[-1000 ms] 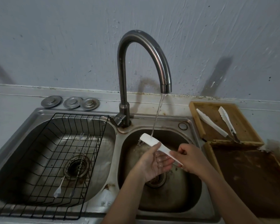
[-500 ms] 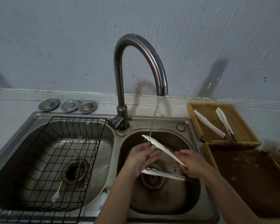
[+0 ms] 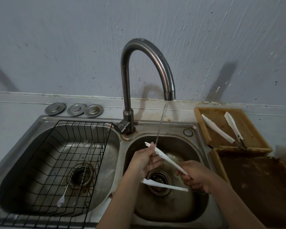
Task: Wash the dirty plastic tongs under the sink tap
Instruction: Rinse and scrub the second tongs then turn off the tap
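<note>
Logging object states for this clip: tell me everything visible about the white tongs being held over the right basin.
The white tongs look like thin plastic, two flat arms spread wide open in a V. The upper arm slants up-left, its scalloped tip under the thin stream of water. The lower arm lies nearly level above the drain. The right hand grips the hinge end; the left hand holds the upper arm near its tip.

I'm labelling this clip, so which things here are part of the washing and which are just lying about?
In the job:
tongs, held by left hand and right hand
tap
water
right basin

Lying about:
rack
skewers
three lids
spare tongs in tray
</note>
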Demonstrator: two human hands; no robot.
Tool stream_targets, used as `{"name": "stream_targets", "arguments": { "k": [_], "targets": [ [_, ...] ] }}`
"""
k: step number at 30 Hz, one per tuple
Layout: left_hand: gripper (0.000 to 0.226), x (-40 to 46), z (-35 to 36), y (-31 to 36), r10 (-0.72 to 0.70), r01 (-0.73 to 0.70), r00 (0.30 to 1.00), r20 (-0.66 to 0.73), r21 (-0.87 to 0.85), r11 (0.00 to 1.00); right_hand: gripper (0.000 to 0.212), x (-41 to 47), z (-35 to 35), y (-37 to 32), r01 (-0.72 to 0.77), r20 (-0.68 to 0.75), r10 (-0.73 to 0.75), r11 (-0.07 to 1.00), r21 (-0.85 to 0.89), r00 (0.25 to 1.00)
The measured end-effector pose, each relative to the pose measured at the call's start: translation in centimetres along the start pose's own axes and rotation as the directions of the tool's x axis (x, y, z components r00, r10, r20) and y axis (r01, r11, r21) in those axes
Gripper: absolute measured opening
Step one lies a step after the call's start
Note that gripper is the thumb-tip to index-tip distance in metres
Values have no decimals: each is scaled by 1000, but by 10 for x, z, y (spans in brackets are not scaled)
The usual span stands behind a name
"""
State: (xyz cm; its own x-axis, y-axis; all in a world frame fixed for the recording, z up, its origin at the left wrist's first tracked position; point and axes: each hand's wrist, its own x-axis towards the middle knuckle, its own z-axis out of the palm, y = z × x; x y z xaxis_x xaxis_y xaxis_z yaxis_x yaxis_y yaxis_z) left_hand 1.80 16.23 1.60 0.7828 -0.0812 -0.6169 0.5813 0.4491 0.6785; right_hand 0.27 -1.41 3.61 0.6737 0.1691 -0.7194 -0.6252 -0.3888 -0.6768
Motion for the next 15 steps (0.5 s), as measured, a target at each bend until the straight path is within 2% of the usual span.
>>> {"name": "stream_targets", "arguments": {
  "k": [3,6,9,10,12,15],
  "targets": [
    [33,1,6,0,-13,13,1000,-22,30,999,34,3,0,1,-11,9,11,1000,15,1000],
    [30,0,14,1,-4,2,1000,17,91,996,40,2,-3,4,12,-2,-12,1000,-11,1000],
    [28,-1,21,0,25,-29,998,58,75,997,42,3,-2,6,141,-150,-158,983,-119,976],
    [27,-3,22,0,38,-39,997,69,13,999,40,3,1,6,201,-236,-247,958,-204,940],
    [24,-2,23,3,79,-69,996,51,-161,984,34,4,9,8,308,-351,-450,867,-391,821],
    [27,3,21,5,115,-111,993,-14,-404,908,20,3,20,13,439,-371,-706,682,-585,603]
  ]
}}
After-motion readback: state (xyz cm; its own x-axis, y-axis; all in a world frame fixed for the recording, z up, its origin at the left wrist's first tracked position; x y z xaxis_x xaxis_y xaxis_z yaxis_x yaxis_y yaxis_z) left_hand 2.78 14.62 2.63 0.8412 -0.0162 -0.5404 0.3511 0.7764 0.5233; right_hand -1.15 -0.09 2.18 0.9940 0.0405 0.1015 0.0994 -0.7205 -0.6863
